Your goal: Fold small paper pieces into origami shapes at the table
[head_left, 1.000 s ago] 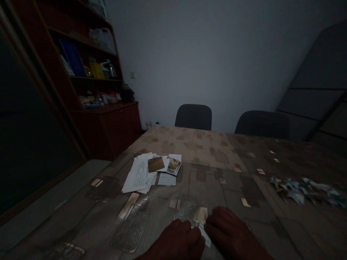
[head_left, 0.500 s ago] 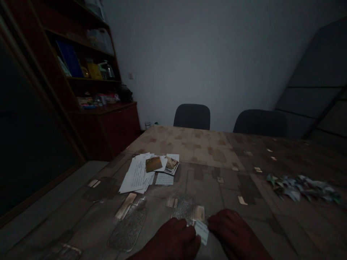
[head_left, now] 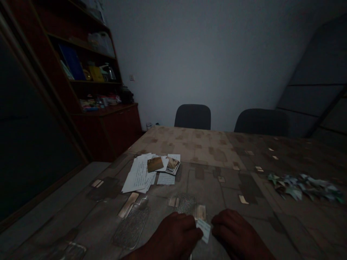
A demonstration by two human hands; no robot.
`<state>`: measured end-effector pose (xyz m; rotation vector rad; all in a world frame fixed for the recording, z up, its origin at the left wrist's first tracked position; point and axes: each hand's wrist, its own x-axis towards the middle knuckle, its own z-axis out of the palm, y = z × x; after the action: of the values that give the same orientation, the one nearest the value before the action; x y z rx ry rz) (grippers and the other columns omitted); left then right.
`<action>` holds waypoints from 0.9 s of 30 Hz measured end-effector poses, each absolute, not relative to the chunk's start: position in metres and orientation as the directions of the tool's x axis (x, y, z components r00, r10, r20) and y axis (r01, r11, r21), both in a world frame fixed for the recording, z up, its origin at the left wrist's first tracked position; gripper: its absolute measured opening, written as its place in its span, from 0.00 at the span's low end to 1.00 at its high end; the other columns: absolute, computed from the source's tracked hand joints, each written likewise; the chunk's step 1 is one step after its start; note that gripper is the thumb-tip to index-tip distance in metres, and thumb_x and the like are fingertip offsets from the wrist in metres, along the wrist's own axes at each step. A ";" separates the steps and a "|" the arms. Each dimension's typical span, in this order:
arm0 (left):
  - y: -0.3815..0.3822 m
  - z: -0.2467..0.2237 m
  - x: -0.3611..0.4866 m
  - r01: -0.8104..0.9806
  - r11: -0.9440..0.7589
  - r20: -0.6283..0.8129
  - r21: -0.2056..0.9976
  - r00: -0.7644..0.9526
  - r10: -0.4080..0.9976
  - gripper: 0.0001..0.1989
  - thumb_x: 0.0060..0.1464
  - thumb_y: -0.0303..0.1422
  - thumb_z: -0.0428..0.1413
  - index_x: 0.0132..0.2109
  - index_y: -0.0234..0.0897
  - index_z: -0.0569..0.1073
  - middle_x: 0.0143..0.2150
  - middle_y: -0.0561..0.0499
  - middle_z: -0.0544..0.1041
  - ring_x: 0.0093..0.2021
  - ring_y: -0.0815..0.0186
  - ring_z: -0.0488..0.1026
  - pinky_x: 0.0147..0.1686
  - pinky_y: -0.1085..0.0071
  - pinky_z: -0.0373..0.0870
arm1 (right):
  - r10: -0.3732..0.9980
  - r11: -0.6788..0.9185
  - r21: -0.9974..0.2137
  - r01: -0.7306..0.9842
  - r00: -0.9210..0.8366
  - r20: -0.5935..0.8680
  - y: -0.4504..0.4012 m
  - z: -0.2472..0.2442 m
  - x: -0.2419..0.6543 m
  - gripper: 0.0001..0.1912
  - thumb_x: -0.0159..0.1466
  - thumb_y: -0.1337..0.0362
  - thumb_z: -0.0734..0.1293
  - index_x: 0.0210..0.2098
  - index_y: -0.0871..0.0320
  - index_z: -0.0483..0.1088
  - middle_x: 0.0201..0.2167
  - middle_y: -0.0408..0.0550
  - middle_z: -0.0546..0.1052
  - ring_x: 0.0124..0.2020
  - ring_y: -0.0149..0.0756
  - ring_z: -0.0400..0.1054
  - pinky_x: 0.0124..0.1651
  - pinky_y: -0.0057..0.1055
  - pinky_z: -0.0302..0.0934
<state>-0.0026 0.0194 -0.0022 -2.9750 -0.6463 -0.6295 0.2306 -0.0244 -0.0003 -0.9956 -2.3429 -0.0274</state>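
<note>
Low in the view, a small slip of printed paper [head_left: 204, 230] lies between my two hands, close to the tabletop. My left hand [head_left: 176, 233] is closed, with thumb and fingers pinching the slip's left edge. Curled fingers of my right hand [head_left: 236, 233] are right by its right edge; whether they grip it is too dark to tell. Ahead and to the left is a loose stack of printed sheets [head_left: 134, 178], topped by a brown picture card [head_left: 155, 164] and another picture [head_left: 172, 164].
A heap of crumpled or folded paper pieces [head_left: 303, 186] lies on the right of the patterned tablecloth [head_left: 189, 142]. Two dark chairs [head_left: 193, 117] stand at the far edge, before a pale wall. A red-brown shelf cabinet [head_left: 108, 126] with several household items is at the left.
My right hand has shifted slightly to the right, and its fingertips sit a little farther off the slip. My left hand still pinches it. The whole view has turned slightly.
</note>
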 end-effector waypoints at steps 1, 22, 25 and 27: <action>0.020 -0.003 -0.003 0.402 -0.913 0.376 0.067 0.838 0.396 0.05 0.58 0.27 0.54 0.34 0.40 0.70 0.27 0.55 0.73 0.25 0.67 0.68 0.25 0.70 0.56 | 0.649 0.724 -0.207 0.658 -0.548 0.529 -0.025 0.000 0.231 0.12 0.69 0.73 0.56 0.41 0.57 0.69 0.34 0.51 0.78 0.33 0.39 0.69 0.36 0.33 0.64; 0.029 0.011 0.006 0.447 -0.882 0.214 0.149 0.856 0.470 0.08 0.57 0.37 0.61 0.35 0.38 0.74 0.33 0.53 0.75 0.30 0.66 0.71 0.28 0.72 0.60 | 0.780 0.625 -0.400 0.670 -0.517 0.353 -0.030 0.002 0.225 0.15 0.67 0.75 0.61 0.51 0.56 0.67 0.40 0.52 0.74 0.40 0.43 0.68 0.41 0.40 0.66; 0.029 0.005 0.006 0.439 -0.885 0.261 0.158 0.845 0.466 0.05 0.57 0.34 0.60 0.35 0.38 0.74 0.33 0.53 0.75 0.29 0.66 0.69 0.28 0.72 0.59 | 0.779 0.627 -0.388 0.676 -0.530 0.335 -0.030 0.003 0.224 0.12 0.66 0.75 0.61 0.47 0.57 0.69 0.39 0.52 0.74 0.39 0.44 0.68 0.40 0.40 0.66; 0.029 0.005 0.006 0.430 -0.885 0.279 0.178 0.840 0.465 0.03 0.57 0.31 0.59 0.36 0.38 0.74 0.32 0.53 0.75 0.29 0.67 0.68 0.27 0.73 0.58 | 0.792 0.611 -0.396 0.685 -0.534 0.297 -0.029 0.007 0.223 0.13 0.66 0.75 0.62 0.47 0.57 0.69 0.40 0.52 0.74 0.41 0.44 0.68 0.42 0.40 0.66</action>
<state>0.0061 0.0291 0.0047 -3.1173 -0.7604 -0.5170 0.2232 -0.0294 0.0066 -1.1715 -2.3905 0.3211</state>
